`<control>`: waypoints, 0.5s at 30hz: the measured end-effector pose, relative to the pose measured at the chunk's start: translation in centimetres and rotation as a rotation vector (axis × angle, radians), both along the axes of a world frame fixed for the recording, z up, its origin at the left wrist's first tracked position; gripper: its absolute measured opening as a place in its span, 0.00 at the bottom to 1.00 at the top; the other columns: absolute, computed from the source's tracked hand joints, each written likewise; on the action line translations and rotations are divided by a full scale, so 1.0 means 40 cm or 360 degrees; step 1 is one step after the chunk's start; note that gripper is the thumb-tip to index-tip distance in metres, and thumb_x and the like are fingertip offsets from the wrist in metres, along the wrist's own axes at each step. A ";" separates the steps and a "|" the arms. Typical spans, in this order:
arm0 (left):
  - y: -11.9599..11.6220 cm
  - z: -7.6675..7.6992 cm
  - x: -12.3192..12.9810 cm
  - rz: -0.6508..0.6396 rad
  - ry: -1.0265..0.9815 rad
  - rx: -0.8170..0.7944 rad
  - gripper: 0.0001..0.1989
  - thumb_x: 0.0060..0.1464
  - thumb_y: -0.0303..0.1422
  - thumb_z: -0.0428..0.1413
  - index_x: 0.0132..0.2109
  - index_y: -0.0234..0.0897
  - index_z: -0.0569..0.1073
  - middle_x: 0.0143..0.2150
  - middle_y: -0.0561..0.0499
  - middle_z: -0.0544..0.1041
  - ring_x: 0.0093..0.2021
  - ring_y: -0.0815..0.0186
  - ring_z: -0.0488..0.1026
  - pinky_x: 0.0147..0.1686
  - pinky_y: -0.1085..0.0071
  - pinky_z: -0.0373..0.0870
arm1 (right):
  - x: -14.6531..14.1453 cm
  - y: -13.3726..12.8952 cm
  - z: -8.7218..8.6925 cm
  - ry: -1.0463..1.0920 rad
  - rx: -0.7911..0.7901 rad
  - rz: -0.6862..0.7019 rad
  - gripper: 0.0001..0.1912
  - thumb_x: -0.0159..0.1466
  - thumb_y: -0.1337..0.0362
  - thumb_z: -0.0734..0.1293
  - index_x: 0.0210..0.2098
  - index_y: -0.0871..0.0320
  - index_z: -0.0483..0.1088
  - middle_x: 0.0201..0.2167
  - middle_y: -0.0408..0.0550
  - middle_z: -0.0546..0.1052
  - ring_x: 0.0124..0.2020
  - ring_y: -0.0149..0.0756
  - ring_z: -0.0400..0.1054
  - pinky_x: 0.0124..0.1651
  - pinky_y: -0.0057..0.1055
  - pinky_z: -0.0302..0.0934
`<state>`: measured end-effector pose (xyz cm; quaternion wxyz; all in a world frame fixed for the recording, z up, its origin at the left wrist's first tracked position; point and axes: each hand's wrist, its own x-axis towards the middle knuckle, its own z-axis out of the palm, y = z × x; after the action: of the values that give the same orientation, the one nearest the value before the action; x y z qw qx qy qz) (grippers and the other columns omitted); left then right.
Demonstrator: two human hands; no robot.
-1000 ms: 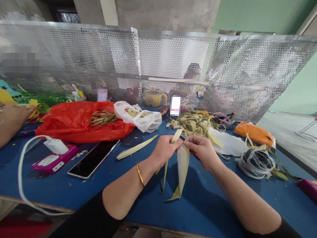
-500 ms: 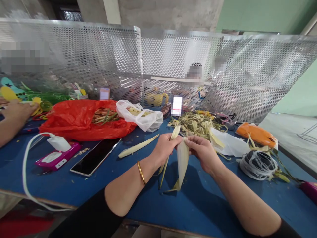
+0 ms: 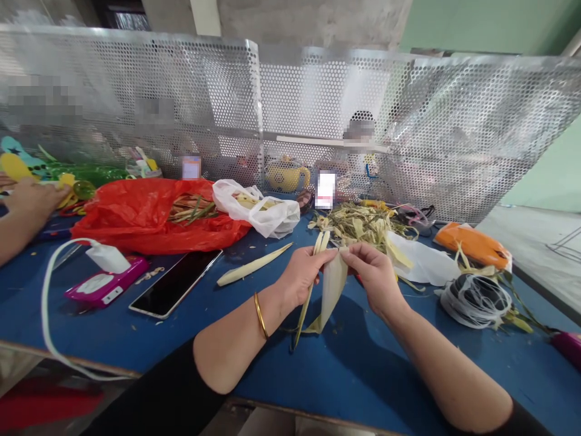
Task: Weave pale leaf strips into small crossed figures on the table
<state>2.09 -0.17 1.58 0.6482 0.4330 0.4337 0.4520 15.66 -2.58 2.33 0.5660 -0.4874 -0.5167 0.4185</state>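
Over the blue table [image 3: 281,369], my left hand [image 3: 304,272] and my right hand [image 3: 370,269] pinch the top edge of a pale dried corn husk [image 3: 333,284] between them. Its wide part hangs down and narrows to a bent tip. My left hand also has narrow husk strips [image 3: 303,318] in its grip, their ends sticking out above and below the fingers. Both hands are closed, fingertips close together. To the left of my left hand lies a single long husk [image 3: 252,264]. Just beyond my hands is a heap of dry husk scraps [image 3: 358,224].
At left are a red plastic bag [image 3: 131,212], a white bag [image 3: 272,218], a phone [image 3: 177,284] and a purple power strip [image 3: 106,281]. A coil of clear line [image 3: 474,300] and an orange packet [image 3: 472,244] lie right. Another person's hand [image 3: 31,203] works far left. A perforated metal screen [image 3: 299,97] stands behind.
The hanging husk has swung slightly, its lower tip now higher and further left, nearer the narrow strips. Both hands keep their pinch. The camera view has shifted a little.
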 end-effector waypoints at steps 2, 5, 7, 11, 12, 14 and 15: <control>0.003 -0.002 0.001 0.0041 0.0010 0.0003 0.14 0.43 0.38 0.63 0.25 0.36 0.67 0.18 0.58 0.63 0.17 0.76 0.56 0.15 0.76 0.47 | -0.002 -0.003 0.001 -0.0092 0.0099 -0.0037 0.13 0.53 0.55 0.71 0.25 0.57 0.69 0.19 0.39 0.66 0.22 0.28 0.58 0.26 0.27 0.54; 0.003 0.001 0.000 0.0079 0.0036 0.0010 0.14 0.43 0.38 0.63 0.24 0.36 0.66 0.18 0.59 0.61 0.16 0.76 0.55 0.15 0.75 0.47 | -0.004 -0.009 0.004 -0.0275 0.0289 -0.0102 0.11 0.56 0.58 0.69 0.25 0.57 0.68 0.21 0.39 0.66 0.23 0.28 0.57 0.26 0.27 0.53; 0.003 0.005 0.000 0.0098 0.0049 0.0000 0.14 0.43 0.38 0.62 0.23 0.36 0.66 0.17 0.59 0.61 0.16 0.76 0.54 0.15 0.75 0.47 | -0.006 -0.015 0.007 -0.0366 0.0375 -0.0133 0.10 0.58 0.59 0.69 0.25 0.57 0.68 0.22 0.39 0.66 0.24 0.29 0.57 0.27 0.27 0.53; 0.010 0.008 -0.004 0.0156 0.0028 -0.0032 0.14 0.43 0.37 0.63 0.22 0.36 0.66 0.16 0.59 0.61 0.15 0.76 0.55 0.16 0.74 0.47 | -0.009 -0.030 0.024 -0.0491 0.0506 -0.0191 0.07 0.60 0.61 0.67 0.27 0.57 0.68 0.22 0.39 0.66 0.24 0.29 0.57 0.26 0.27 0.54; 0.015 0.007 -0.006 0.0174 -0.0005 -0.0051 0.14 0.43 0.37 0.63 0.22 0.36 0.66 0.16 0.59 0.62 0.15 0.76 0.55 0.16 0.75 0.48 | -0.008 -0.034 0.031 -0.0536 0.0569 -0.0203 0.07 0.60 0.62 0.67 0.28 0.57 0.68 0.23 0.40 0.67 0.25 0.30 0.59 0.28 0.27 0.55; 0.026 0.004 -0.012 0.0215 -0.0072 -0.0085 0.14 0.42 0.37 0.63 0.23 0.36 0.66 0.16 0.58 0.63 0.15 0.76 0.57 0.17 0.75 0.49 | -0.005 -0.043 0.045 -0.0629 0.0740 -0.0205 0.05 0.61 0.65 0.66 0.29 0.56 0.69 0.26 0.42 0.70 0.29 0.32 0.63 0.33 0.29 0.59; 0.031 0.003 -0.015 0.0247 -0.0095 -0.0097 0.14 0.42 0.37 0.64 0.23 0.35 0.66 0.16 0.58 0.63 0.16 0.75 0.57 0.17 0.75 0.49 | -0.002 -0.049 0.051 -0.0665 0.0829 -0.0191 0.04 0.62 0.66 0.66 0.30 0.56 0.69 0.28 0.44 0.72 0.32 0.33 0.65 0.36 0.30 0.60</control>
<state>1.49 1.08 1.71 0.6366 0.3645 0.4600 0.5003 15.58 -4.53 4.36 0.5769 -0.4313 -0.6815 0.1295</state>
